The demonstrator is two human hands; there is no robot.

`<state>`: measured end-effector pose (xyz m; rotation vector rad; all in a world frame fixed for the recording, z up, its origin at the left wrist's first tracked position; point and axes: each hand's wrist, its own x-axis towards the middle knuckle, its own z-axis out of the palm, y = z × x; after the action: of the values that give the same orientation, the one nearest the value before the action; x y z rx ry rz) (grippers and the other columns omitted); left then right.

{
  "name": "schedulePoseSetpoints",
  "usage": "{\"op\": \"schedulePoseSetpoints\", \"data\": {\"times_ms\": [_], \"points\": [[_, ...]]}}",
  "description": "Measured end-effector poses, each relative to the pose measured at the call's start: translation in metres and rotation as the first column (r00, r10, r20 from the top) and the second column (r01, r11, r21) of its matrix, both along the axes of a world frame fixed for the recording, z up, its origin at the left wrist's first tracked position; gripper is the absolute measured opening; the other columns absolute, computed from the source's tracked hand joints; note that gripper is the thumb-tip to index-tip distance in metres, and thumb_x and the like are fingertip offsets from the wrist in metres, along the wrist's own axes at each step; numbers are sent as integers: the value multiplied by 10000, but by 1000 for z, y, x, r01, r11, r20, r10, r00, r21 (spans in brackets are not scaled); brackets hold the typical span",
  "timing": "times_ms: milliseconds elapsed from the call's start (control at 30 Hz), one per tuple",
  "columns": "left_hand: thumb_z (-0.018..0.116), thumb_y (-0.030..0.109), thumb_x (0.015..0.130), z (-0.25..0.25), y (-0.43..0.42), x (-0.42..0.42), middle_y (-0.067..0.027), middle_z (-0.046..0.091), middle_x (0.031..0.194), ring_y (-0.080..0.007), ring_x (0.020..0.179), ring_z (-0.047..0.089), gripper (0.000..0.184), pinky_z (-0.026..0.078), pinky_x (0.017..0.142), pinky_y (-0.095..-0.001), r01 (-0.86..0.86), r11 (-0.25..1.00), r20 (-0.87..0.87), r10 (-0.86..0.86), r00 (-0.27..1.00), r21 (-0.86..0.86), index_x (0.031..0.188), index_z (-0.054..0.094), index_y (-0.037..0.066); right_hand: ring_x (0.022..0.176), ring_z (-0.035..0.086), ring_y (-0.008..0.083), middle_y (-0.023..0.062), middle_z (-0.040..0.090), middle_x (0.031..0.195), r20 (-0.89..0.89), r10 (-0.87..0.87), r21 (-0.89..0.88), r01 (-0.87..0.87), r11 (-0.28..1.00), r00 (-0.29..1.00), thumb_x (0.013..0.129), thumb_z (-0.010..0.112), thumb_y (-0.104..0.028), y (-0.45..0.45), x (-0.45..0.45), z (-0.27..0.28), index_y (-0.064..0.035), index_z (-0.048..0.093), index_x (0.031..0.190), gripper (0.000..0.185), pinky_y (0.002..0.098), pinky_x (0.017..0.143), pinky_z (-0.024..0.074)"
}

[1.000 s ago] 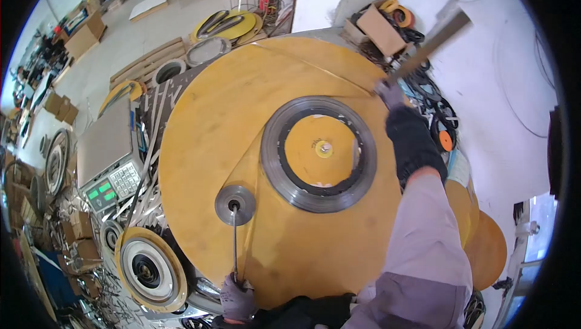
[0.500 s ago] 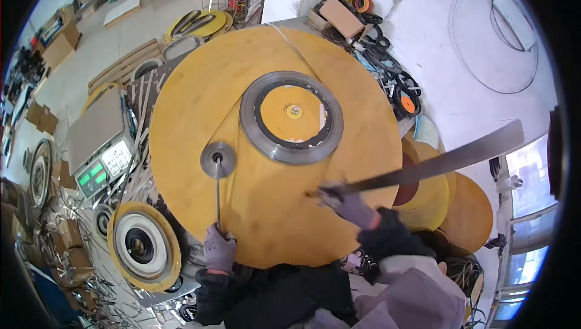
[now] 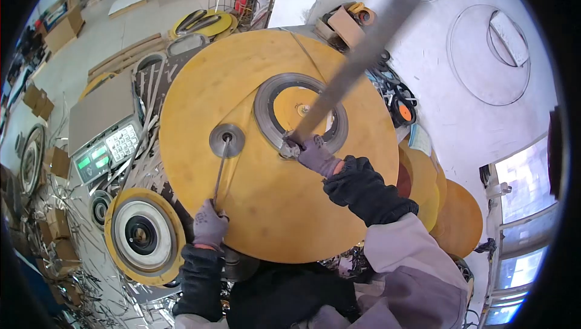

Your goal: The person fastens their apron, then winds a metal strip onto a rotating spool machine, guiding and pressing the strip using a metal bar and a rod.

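Note:
My left hand [image 3: 210, 225], gloved in grey, is closed round the lower end of a thin metal rod [image 3: 221, 168]. The rod's upper end sits in the centre of a small grey roll [image 3: 227, 141] on the big yellow disc [image 3: 290, 220]. My right hand [image 3: 311, 152], also gloved, is closed on a long flat bar [image 3: 363, 56] that slants up to the right and is blurred at its far end. Under the bar lies a larger grey coil [image 3: 266, 111] with a yellow centre. A thin strip runs between the small roll and the coil.
A scale [image 3: 101, 117] with green digits stands at the left, above a yellow-rimmed reel [image 3: 124, 268]. Black rings [image 3: 396, 96] and an open cardboard box [image 3: 346, 28] lie behind the disc. More yellow discs [image 3: 463, 220] are at the right, beside the wall.
My right hand has moved up and left from the disc's lower right to the coil, and the bar has swung upward. My left hand still holds the rod, which now leans more.

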<state>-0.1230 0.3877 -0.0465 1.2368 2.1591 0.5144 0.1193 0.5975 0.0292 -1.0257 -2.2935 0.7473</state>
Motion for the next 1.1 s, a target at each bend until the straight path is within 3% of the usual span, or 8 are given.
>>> {"op": "schedulePoseSetpoints", "data": {"times_ms": [133, 200, 333, 433, 700, 900, 967, 1100], "points": [[634, 217, 763, -1, 11, -23, -235, 629, 872, -386, 862, 611, 350, 475, 764, -451, 35, 995, -64, -29, 998, 94, 1012, 544, -12, 849, 611, 358, 174, 650, 884, -171, 86, 59, -77, 995, 981, 822, 573, -133, 9, 25, -32, -35, 634, 989, 203, 382, 730, 475], [620, 222, 767, 14, 16, -27, -233, 630, 848, -390, 825, 615, 314, 480, 724, -453, 106, 981, -110, -89, 990, 161, 966, 559, -12, 861, 607, 356, 169, 652, 882, -16, 85, 218, -80, 973, 996, 821, 582, -132, 9, 27, -28, -54, 632, 1006, 207, 382, 740, 475], [542, 243, 858, 24, 15, -20, -254, 618, 789, -421, 795, 600, 273, 462, 705, -490, 110, 989, -173, -93, 981, 95, 926, 580, -19, 848, 605, 369, 176, 645, 881, -38, 80, 112, -76, 991, 996, 832, 569, -165, 10, 10, -3, -58, 632, 981, 194, 413, 731, 474], [455, 231, 904, 40, -2, 0, -234, 624, 793, -409, 798, 602, 265, 455, 718, -496, 141, 990, -184, -135, 974, 19, 955, 567, -3, 805, 598, 389, 206, 624, 850, 113, 98, 29, -102, 994, 989, 848, 530, -236, 20, -3, 6, -51, 621, 934, 223, 457, 688, 463], [493, 201, 879, 43, -11, 9, -267, 615, 814, -433, 805, 592, 257, 446, 722, -510, 76, 997, -151, -77, 986, -10, 975, 597, -14, 817, 601, 384, 210, 625, 852, 134, 122, 57, -130, 990, 984, 853, 521, -222, 27, -12, 0, -43, 612, 955, 225, 450, 697, 464], [457, 239, 900, 39, -25, 16, -236, 627, 810, -395, 813, 609, 263, 464, 734, -483, 142, 987, -100, -135, 986, 70, 972, 570, 12, 840, 600, 382, 215, 623, 884, 160, 103, 15, -106, 994, 982, 856, 507, -195, 28, -40, 17, -35, 582, 935, 194, 448, 711, 466], [452, 246, 902, 32, -36, 26, -242, 626, 834, -391, 825, 611, 275, 467, 737, -482, 164, 985, -127, -169, 977, -53, 998, 566, 15, 847, 599, 381, 218, 621, 895, 161, 99, -8, -99, 995, 982, 855, 503, -185, 33, -56, 18, -33, 570, 925, 180, 447, 714, 465], [472, 212, 877, 29, -52, 48, -231, 627, 862, -387, 826, 611, 262, 470, 728, -476, 155, 987, -67, -157, 985, -35, 1034, 543, 15, 861, 595, 383, 218, 616, 912, 54, 47, -2, -47, 999, 997, 860, 487, -189, 54, -86, 5, -33, 551, 915, 177, 445, 728, 465]]}}
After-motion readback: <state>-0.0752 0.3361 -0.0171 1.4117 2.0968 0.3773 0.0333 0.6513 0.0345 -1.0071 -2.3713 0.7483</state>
